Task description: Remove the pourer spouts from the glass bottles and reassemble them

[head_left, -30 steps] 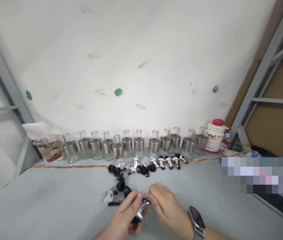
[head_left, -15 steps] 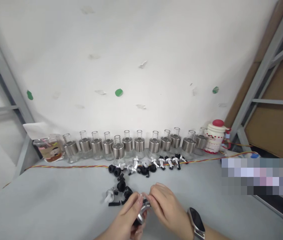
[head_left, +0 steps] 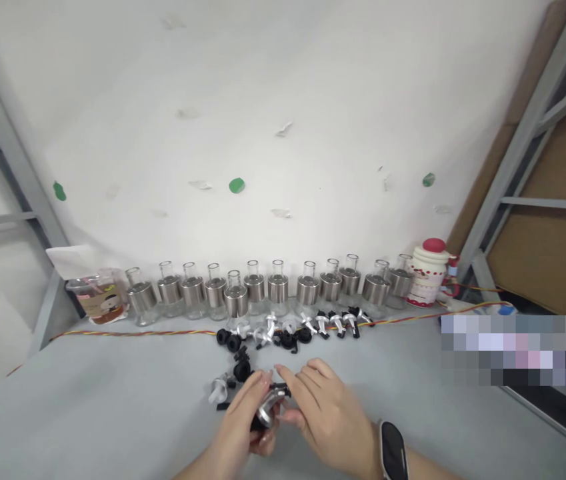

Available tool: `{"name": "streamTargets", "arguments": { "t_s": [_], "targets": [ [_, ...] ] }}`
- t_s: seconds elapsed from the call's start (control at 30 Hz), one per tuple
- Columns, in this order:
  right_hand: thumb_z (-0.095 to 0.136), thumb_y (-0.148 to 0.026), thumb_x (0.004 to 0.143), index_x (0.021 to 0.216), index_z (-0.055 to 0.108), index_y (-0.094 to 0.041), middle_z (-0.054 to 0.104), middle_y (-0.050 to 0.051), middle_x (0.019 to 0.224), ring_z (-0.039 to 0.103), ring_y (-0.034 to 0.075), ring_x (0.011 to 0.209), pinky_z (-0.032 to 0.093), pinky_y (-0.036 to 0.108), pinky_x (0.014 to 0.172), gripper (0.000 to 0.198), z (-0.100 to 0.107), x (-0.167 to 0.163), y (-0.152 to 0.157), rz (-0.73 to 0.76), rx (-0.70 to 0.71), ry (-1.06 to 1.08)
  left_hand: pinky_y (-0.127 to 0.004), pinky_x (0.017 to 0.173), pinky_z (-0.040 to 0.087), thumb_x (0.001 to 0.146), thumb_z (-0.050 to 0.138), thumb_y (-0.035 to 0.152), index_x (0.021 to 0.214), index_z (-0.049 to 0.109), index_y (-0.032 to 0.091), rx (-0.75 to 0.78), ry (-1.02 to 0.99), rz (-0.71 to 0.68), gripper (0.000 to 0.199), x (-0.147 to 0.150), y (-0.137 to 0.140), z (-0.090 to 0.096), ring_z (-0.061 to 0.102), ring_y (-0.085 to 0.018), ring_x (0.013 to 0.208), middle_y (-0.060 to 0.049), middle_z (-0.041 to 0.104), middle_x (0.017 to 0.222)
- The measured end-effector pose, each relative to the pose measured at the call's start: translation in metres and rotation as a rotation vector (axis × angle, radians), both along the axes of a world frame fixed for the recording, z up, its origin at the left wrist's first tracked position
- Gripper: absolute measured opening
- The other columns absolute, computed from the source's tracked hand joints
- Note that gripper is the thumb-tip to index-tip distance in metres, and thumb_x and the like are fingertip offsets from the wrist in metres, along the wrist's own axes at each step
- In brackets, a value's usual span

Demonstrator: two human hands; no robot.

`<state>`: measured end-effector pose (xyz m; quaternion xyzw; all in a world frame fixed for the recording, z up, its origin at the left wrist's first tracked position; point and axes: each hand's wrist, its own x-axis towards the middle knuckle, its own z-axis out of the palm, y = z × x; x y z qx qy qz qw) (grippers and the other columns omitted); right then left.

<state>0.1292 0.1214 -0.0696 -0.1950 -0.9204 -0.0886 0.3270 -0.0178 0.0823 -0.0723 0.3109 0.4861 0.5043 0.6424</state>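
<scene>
My left hand [head_left: 243,413] is closed around a silver and black pourer spout [head_left: 267,408], low in the middle of the head view. Its curved silver neck points up to the right, with a black flap at the tip. My right hand [head_left: 325,413] meets it from the right, index finger over the flap and thumb against the neck's underside. A watch is on that wrist. Just beyond my left hand lie black stoppers [head_left: 241,371] and a silver pourer part [head_left: 219,389]. The pourer's lower end is partly hidden by my left fingers.
Glass bottles with steel collars [head_left: 237,301] line the wall. Before them lie several loose silver and black spouts [head_left: 323,325] and a twisted red-yellow wire [head_left: 137,333]. A white jar with a red knob [head_left: 427,273] stands right, a plastic tub [head_left: 97,300] left.
Both hands have shifted slightly left and tilted the pourer spout, so more of its silver neck shows. My right fingers have spread from a tight pinch at the tip to around the neck.
</scene>
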Motion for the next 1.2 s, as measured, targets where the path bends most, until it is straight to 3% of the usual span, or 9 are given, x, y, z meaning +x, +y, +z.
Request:
{"name": "streamTargets", "arguments": {
  "t_s": [0.2, 0.37, 0.6, 0.67, 1.0, 1.2],
  "targets": [
    [0.03, -0.021, 0.091, 0.125, 0.036, -0.005, 0.06, 0.008, 0.075, 0.051, 0.018, 0.065, 0.039, 0.037, 0.067, 0.038, 0.002, -0.001, -0.001, -0.036, 0.002, -0.03, -0.017, 0.036, 0.011, 0.069, 0.054, 0.051, 0.079, 0.043, 0.02, 0.063, -0.044, -0.052, 0.034, -0.003, 0.002, -0.005, 0.031, -0.004, 0.033, 0.009, 0.045, 0.042],
    [0.031, -0.022, 0.091, 0.126, 0.035, -0.006, 0.061, 0.009, 0.075, 0.052, 0.017, 0.065, 0.041, 0.036, 0.069, 0.039, 0.003, -0.001, 0.0, -0.005, -0.021, 0.001, -0.017, 0.034, 0.01, 0.068, 0.056, 0.05, 0.068, 0.039, 0.021, 0.078, -0.047, -0.063, 0.033, -0.003, 0.003, -0.004, 0.028, -0.003, 0.03, 0.01, 0.044, 0.041],
    [0.032, -0.023, 0.091, 0.124, 0.038, -0.016, 0.06, 0.006, 0.079, 0.052, 0.016, 0.07, 0.041, 0.033, 0.073, 0.034, 0.006, 0.005, 0.003, 0.116, -0.366, 0.031, -0.017, 0.032, 0.011, 0.069, 0.052, 0.055, 0.071, 0.043, 0.021, 0.107, -0.008, -0.115, 0.035, -0.003, 0.005, -0.004, 0.021, -0.003, 0.028, 0.01, 0.041, 0.035],
    [0.035, -0.02, 0.09, 0.122, 0.04, -0.017, 0.06, 0.006, 0.08, 0.052, 0.016, 0.072, 0.041, 0.032, 0.074, 0.033, 0.007, 0.007, 0.004, 0.133, -0.403, 0.03, -0.017, 0.031, 0.013, 0.068, 0.052, 0.056, 0.067, 0.043, 0.021, 0.11, 0.023, -0.12, 0.036, -0.003, 0.007, -0.005, 0.022, -0.003, 0.027, 0.01, 0.039, 0.033],
    [0.032, -0.016, 0.089, 0.103, 0.052, -0.015, 0.059, 0.004, 0.07, 0.049, 0.015, 0.065, 0.038, 0.03, 0.067, 0.024, 0.014, 0.01, 0.006, 0.104, -0.27, 0.015, -0.019, 0.037, 0.014, 0.062, 0.06, 0.054, 0.069, 0.049, 0.021, -0.005, 0.12, -0.003, 0.035, -0.001, 0.004, 0.001, 0.031, -0.006, 0.035, 0.007, 0.044, 0.045],
    [0.033, -0.015, 0.089, 0.095, 0.053, -0.014, 0.055, 0.002, 0.065, 0.044, 0.013, 0.058, 0.037, 0.028, 0.064, 0.02, 0.014, 0.01, 0.003, 0.126, -0.207, 0.092, -0.019, 0.043, 0.027, 0.062, 0.054, 0.063, 0.081, 0.056, 0.021, 0.058, 0.271, 0.02, 0.045, -0.001, -0.005, 0.008, 0.042, -0.01, 0.051, 0.004, 0.049, 0.059]
  ]
}}
